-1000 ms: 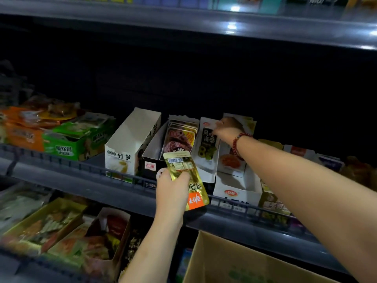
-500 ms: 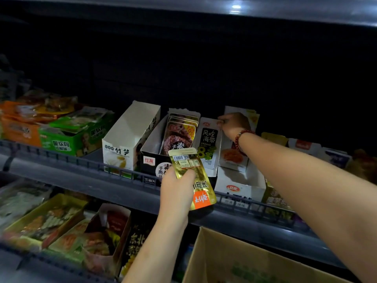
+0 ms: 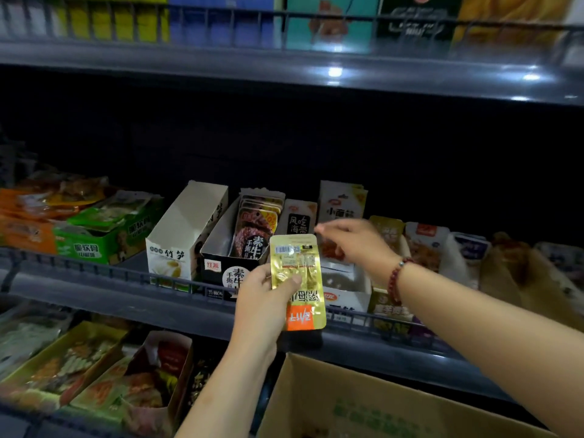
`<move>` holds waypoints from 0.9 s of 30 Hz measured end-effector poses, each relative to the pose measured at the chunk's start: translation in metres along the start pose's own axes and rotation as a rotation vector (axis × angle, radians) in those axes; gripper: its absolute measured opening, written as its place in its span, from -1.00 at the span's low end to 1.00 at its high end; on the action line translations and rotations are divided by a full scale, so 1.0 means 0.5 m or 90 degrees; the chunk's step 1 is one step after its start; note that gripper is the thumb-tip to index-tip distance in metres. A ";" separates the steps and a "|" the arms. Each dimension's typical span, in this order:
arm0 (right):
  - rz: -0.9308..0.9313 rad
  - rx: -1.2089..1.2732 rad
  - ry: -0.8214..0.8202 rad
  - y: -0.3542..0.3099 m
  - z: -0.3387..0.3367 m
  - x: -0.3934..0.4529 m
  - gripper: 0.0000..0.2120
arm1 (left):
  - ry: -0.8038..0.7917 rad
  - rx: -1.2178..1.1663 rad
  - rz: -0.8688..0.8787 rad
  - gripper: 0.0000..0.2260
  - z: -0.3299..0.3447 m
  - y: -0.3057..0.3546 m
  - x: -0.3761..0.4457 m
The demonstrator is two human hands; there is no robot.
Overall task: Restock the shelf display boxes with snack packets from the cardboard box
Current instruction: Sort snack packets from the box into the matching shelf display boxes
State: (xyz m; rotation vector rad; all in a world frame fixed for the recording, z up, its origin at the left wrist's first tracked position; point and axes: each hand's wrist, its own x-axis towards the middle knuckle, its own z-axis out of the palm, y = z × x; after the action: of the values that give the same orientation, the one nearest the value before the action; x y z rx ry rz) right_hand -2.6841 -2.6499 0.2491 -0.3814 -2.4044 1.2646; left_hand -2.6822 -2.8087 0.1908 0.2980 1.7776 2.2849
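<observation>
My left hand (image 3: 264, 300) grips a stack of gold snack packets (image 3: 297, 279) with an orange label, held upside down in front of the middle shelf. My right hand (image 3: 354, 241), with a red bead bracelet on the wrist, hovers with fingers spread, holding nothing, just in front of the white display boxes (image 3: 343, 203). A black display box (image 3: 221, 263) with dark red packets stands to the left of them. The brown cardboard box (image 3: 331, 403) sits at the bottom, below my arms.
A tall white box (image 3: 180, 238) and a green box (image 3: 104, 245) stand further left on the same shelf behind a low wire rail (image 3: 104, 273). More packets fill the right end. The shelf below holds yellow trays (image 3: 60, 365); the shelf above carries coloured cartons.
My right hand has let go of the white packets at the back and pulled toward me, fingers spread. The left hand holds the gold packets in about the same place.
</observation>
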 end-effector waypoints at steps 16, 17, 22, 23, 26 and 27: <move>-0.046 0.068 0.046 0.047 -0.226 -0.293 -0.85 | -0.206 0.031 -0.146 -0.36 0.148 0.074 -0.159; -0.065 0.028 0.042 0.054 -0.241 -0.300 -0.86 | -0.220 -0.043 -0.175 -0.42 0.154 0.074 -0.158; -0.118 -0.106 -0.049 0.088 -0.298 -0.319 -0.81 | -0.252 -0.051 -0.163 -0.73 0.194 0.073 -0.152; -0.129 -0.102 -0.071 0.092 -0.306 -0.324 -0.74 | -0.246 -0.024 -0.148 -0.70 0.205 0.074 -0.153; -0.136 -0.010 -0.102 0.111 -0.319 -0.329 -0.55 | -0.230 0.031 -0.094 -0.48 0.229 0.068 -0.155; -0.130 0.018 -0.091 0.118 -0.319 -0.329 -0.54 | -0.232 0.054 -0.073 -0.40 0.235 0.063 -0.153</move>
State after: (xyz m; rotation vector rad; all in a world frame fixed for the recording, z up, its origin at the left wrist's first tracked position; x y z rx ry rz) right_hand -2.4616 -2.5699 0.2462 -0.0350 -2.4656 1.2694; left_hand -2.5762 -2.7307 0.2487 0.5710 1.6576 1.9324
